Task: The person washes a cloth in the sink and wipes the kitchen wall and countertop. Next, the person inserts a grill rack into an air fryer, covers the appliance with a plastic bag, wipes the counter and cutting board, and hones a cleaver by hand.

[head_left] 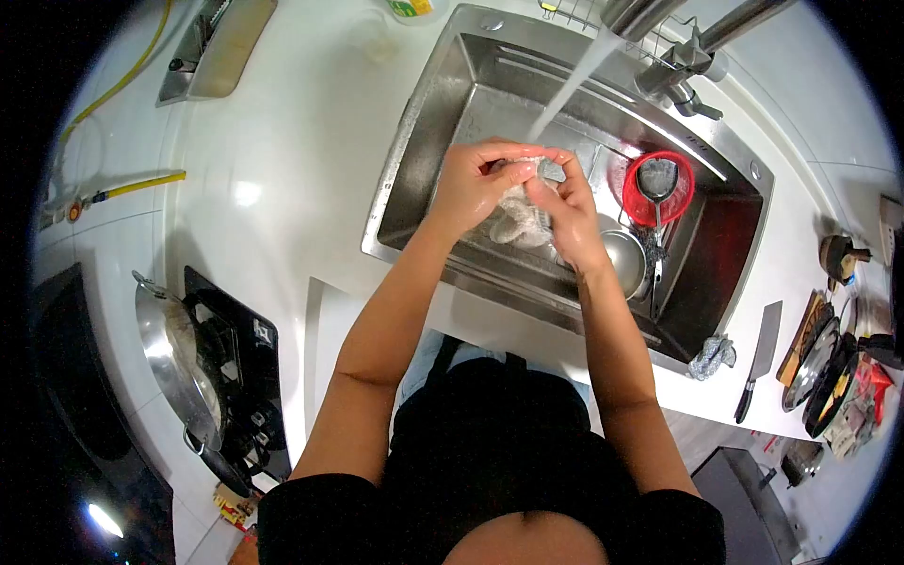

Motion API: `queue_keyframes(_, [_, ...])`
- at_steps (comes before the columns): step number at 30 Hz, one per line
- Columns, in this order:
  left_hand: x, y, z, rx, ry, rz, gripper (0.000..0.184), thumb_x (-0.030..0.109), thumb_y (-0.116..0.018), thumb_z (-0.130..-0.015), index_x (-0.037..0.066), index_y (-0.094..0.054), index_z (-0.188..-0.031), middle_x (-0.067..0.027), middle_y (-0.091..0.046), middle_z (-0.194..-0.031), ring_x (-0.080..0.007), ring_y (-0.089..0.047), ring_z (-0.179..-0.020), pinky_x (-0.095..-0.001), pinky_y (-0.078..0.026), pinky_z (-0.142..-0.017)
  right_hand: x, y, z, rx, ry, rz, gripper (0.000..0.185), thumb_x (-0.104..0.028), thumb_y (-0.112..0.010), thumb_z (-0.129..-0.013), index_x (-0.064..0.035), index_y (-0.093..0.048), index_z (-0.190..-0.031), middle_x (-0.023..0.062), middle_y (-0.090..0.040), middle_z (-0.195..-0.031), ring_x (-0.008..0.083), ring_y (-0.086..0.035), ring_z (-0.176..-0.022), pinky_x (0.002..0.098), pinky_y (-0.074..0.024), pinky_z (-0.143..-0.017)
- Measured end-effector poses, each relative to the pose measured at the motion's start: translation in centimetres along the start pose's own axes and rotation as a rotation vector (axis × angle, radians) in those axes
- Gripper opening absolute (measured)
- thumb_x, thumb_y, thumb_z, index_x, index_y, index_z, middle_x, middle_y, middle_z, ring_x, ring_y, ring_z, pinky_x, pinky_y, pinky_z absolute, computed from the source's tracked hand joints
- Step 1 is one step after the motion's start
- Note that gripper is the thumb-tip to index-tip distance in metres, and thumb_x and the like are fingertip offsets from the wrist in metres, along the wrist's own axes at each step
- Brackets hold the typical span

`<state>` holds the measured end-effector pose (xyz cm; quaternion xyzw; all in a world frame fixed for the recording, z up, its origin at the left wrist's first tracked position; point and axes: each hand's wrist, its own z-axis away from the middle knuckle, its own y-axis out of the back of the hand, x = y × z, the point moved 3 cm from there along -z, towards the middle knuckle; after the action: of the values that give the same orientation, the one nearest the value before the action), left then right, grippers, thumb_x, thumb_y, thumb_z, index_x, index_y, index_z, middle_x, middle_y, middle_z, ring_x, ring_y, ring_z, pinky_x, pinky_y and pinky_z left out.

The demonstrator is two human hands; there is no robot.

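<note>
Over the steel sink (405,188), my left hand (476,184) and my right hand (568,212) meet at the fingertips around a wet, whitish cloth (523,221). Both hands have their fingers closed on the cloth, which hangs down between them. A greyish patch of it shows between the thumbs and fingers. Water runs from the faucet (683,61) in a stream that falls just behind the hands.
A red basket (690,188) with a ladle (657,179) and a metal bowl (624,264) sit in the sink's right part. Right of the sink lie a crumpled cloth (713,358) and a cleaver (766,344). A wok (174,353) is on the stove at left.
</note>
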<state>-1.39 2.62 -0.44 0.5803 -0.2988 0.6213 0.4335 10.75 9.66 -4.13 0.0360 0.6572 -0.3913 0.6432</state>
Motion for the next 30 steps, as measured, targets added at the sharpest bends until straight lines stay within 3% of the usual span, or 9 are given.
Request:
queue_keyframes(2, [-0.6,-0.2,-0.2,0.013,0.022,0.247,0.023,-0.002,-0.066,-0.080,-0.001,-0.067,-0.103,-0.0083,-0.067,-0.098,-0.0107,-0.060,-0.082,-0.0226,-0.050,-0.075,0.6,0.7,0.0,0.017,0.001,-0.124,0.028,-0.013,-0.053,-0.094,-0.0080,-0.041,-0.119,-0.0031,-0.053,-0.086,0.0036,-0.046,-0.073,0.0147,-0.0370,-0.065])
queue_keyframes(5, [-1.5,-0.4,-0.4,0.074,0.013,0.452,0.027,-0.007,-0.067,-0.076,-0.004,-0.066,-0.103,-0.0088,-0.067,-0.096,-0.0110,-0.061,-0.080,-0.0225,-0.051,-0.074,1.2,0.7,-0.4,0.110,0.061,-0.062,0.019,-0.014,-0.053,-0.095,-0.0066,-0.048,-0.111,-0.0050,-0.051,-0.084,0.0023,-0.043,-0.071,0.0155,-0.0346,-0.061])
queue_keyframes(8, [-1.6,-0.6,-0.4,0.095,0.014,0.474,0.030,-0.010,-0.068,-0.073,-0.004,-0.066,-0.103,-0.0092,-0.067,-0.093,-0.0114,-0.062,-0.079,-0.0223,-0.051,-0.073,1.2,0.6,-0.6,0.199,0.159,0.043,0.014,-0.015,-0.052,-0.095,-0.0060,-0.052,-0.106,-0.0056,-0.052,-0.084,0.0012,-0.043,-0.069,0.0157,-0.0341,-0.059])
queue_keyframes(14, [-1.7,-0.6,-0.4,0.075,0.037,0.520,0.029,-0.010,-0.069,-0.072,-0.004,-0.066,-0.101,-0.0095,-0.067,-0.090,-0.0121,-0.062,-0.078,-0.0223,-0.051,-0.072,0.6,0.3,-0.1,0.178,0.054,-0.010,0.016,-0.015,-0.053,-0.095,-0.0040,-0.054,-0.107,-0.0049,-0.055,-0.082,0.0011,-0.045,-0.068,0.0158,-0.0365,-0.059])
queue_keyframes(17, [-1.4,-0.7,-0.5,0.069,0.038,0.526,0.027,-0.009,-0.069,-0.073,-0.004,-0.067,-0.100,-0.0085,-0.066,-0.090,-0.0114,-0.062,-0.078,-0.0220,-0.051,-0.071,0.0,-0.2,-0.1,0.185,0.116,-0.041,0.016,-0.014,-0.054,-0.095,-0.0032,-0.055,-0.106,-0.0043,-0.056,-0.080,0.0008,-0.046,-0.069,0.0162,-0.0366,-0.059])
queue_keyframes(23, [0.6,-0.1,-0.8,0.065,-0.130,-0.072,0.017,0.000,-0.068,-0.077,0.002,-0.070,-0.094,-0.0004,-0.065,-0.084,-0.0035,-0.053,-0.070,-0.0177,-0.042,-0.061,-0.2,0.0,-0.7,0.225,0.103,0.088,0.018,-0.019,-0.053,-0.095,-0.0018,-0.058,-0.097,-0.0028,-0.058,-0.081,0.0016,-0.047,-0.069,0.0171,-0.0373,-0.059])
queue_keyframes(30, [-0.2,-0.1,-1.4,0.162,-0.140,-0.109,0.009,0.004,-0.068,-0.078,0.002,-0.068,-0.087,0.0027,-0.063,-0.074,-0.0013,-0.050,-0.063,-0.0179,-0.040,-0.054,0.2,-1.0,-1.3,0.305,0.002,-0.093,0.020,-0.021,-0.054,-0.095,-0.0026,-0.058,-0.092,-0.0020,-0.057,-0.081,0.0032,-0.046,-0.072,0.0194,-0.0387,-0.064])
